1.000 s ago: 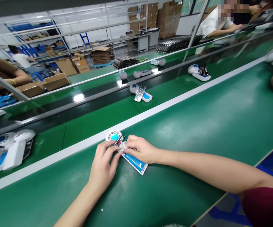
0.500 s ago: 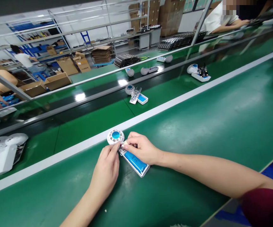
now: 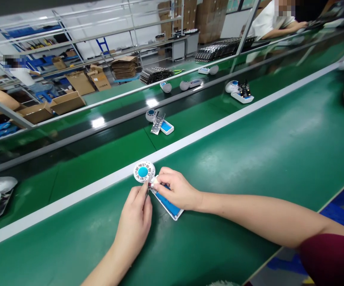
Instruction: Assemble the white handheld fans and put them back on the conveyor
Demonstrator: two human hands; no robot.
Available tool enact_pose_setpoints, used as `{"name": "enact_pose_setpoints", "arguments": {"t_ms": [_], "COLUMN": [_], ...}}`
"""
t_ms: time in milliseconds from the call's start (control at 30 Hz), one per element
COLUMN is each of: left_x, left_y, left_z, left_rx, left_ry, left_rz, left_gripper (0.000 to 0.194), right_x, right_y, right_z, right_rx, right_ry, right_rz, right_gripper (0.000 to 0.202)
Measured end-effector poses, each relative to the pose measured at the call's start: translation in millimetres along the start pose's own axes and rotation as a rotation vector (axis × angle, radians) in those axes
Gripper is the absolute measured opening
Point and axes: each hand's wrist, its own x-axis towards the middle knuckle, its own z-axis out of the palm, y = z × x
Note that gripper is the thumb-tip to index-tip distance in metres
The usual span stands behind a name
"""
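By the left hand, a thin part, seen edge-on, is pinched between closed fingers; by the right hand, a small white piece is gripped in the fingertips. An open white device is laid beneath them, on the near side of the white strip, its round head overlapping the strip. Beyond the strip, a second device, with a circuit board, is placed on the green belt.
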Motion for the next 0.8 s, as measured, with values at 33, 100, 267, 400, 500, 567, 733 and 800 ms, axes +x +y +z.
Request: {"name": "enact_pose_setpoints", "arguments": {"t_ms": [33, 100, 267, 400, 500, 567, 733, 800], "left_x": [0, 0, -5, -6, -5, -3, 2, -1], "left_y": [0, -1, -1, 1, 2, 1, -4, -4], "left_z": [-0.9, -1.0, 7.5, 10.3, 9.8, 10.0, 8.4, 6.4], "left_rx": [-0.005, 0.004, 0.122, 0.183, 0.205, 0.216, 0.19, 0.173], "left_ry": [-0.006, -0.005, 0.06, 0.042, 0.029, 0.03, -0.001, -0.01], "left_rz": [0.001, 0.016, 0.089, 0.139, 0.197, 0.231, 0.229, 0.165], "left_gripper": [0.036, 0.036, 0.041, 0.045, 0.047, 0.048, 0.046, 0.047], "right_x": [0, 0, -3, -5, -5, -5, -7, -10], "right_y": [1, 2, -2, -1, 2, 3, 7, 9], "right_z": [0, 1, 3, 2, 2, 2, -5, -10], "right_rx": [0.035, 0.07, -0.133, -0.148, -0.035, -0.015, -0.027, -0.027], "right_ry": [0.003, 0.018, 0.068, 0.081, 0.063, 0.063, -0.014, -0.045], "right_rz": [0.002, 0.006, -0.023, -0.08, -0.113, -0.124, -0.104, -0.083], "right_gripper": [0.022, 0.022, 0.02, 0.021, 0.021, 0.022, 0.023, 0.01]}}
